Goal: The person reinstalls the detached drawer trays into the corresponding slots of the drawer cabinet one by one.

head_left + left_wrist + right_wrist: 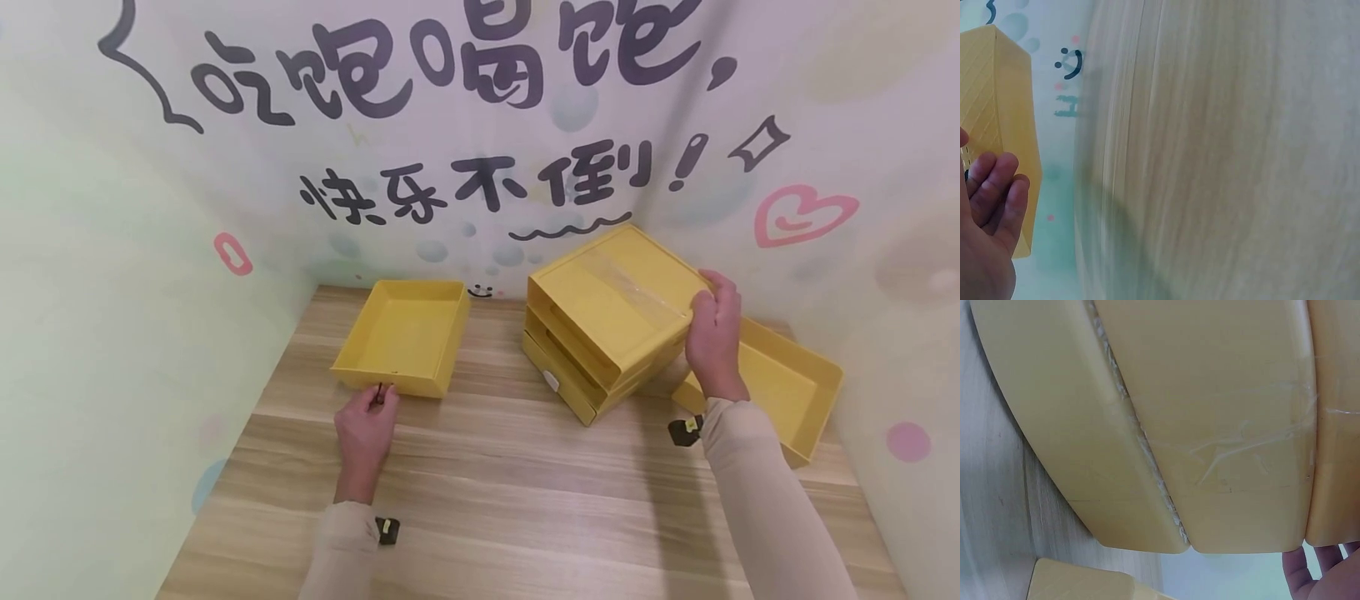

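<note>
My left hand (366,429) pinches the front of a yellow drawer (408,333) at a small dark knob. The drawer has nothing inside and sits at the back left of the table; in the left wrist view curled fingers (997,194) stand before its patterned front. On the right, my right hand (714,337) grips the upper edge of a yellow stacked drawer cabinet (618,292). The cabinet's upper two slots are hollow, and its bottom drawer (555,379) is in place. Clear tape crosses the top and the side, seen in the right wrist view.
Another yellow drawer (787,383) lies at the right, partly hidden behind my right forearm. The wooden table (487,500) meets a printed wall (480,208) at the back and side walls left and right.
</note>
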The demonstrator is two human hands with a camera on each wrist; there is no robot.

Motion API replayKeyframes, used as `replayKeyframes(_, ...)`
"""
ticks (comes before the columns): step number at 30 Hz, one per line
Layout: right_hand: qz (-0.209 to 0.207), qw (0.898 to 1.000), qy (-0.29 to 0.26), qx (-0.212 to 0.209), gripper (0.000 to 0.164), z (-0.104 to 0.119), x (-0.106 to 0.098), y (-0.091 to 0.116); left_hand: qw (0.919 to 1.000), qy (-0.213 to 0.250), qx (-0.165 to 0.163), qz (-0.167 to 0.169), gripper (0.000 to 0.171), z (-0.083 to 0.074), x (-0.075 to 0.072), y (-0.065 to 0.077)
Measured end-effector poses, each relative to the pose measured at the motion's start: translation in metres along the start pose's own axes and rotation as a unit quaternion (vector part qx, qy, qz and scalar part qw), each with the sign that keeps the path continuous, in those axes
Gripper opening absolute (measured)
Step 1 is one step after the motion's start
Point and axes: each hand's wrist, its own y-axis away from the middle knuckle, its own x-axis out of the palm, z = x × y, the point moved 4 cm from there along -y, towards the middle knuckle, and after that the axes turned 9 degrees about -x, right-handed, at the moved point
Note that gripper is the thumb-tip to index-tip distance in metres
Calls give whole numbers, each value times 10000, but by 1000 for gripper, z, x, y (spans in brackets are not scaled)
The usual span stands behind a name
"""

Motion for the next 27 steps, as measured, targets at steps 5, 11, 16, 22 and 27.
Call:
replayKeyframes(5,8,10000,32,18,52,1,1,1,9999,128,-17,87,15,-1,0,1)
replayKeyframes(11,-41,10000,39,15,52,-1,2,-1,9994,172,242,159,10,-2,-2,3)
replayKeyframes(16,-100,9997,162,124,52,-2,1,-1,9983,306,382,307,8,-6,-3,4)
replayKeyframes(22,-208,9992,248,250,51,-1,1,1,9974,495,361,370,7,-6,0,6)
replayKeyframes(27,-294,9985,373,281,51,-1,2,3,9959,569,474,526,5,-6,1,7)
